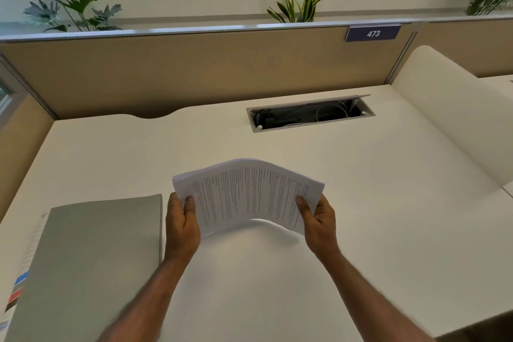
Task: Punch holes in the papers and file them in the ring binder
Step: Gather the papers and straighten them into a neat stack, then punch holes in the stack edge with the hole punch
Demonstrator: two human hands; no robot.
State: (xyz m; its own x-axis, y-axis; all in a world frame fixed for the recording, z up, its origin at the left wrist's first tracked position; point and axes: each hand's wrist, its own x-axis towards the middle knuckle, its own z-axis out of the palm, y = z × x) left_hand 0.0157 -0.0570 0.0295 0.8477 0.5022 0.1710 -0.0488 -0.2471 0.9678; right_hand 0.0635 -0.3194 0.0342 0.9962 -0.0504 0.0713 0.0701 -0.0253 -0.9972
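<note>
Both bare forearms reach forward from the lower edge of view, angling inward toward each other. The left grip [181, 223] pinches the left edge of the papers [249, 194], thumb pressed on top, fingers underneath out of sight. The right grip [319, 221] pinches the right edge likewise, thumb on top; the two sit about level

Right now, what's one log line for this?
left grip: holds paper stack; right grip: same; stack: bowed, above desk; binder: closed, left of stack
</note>
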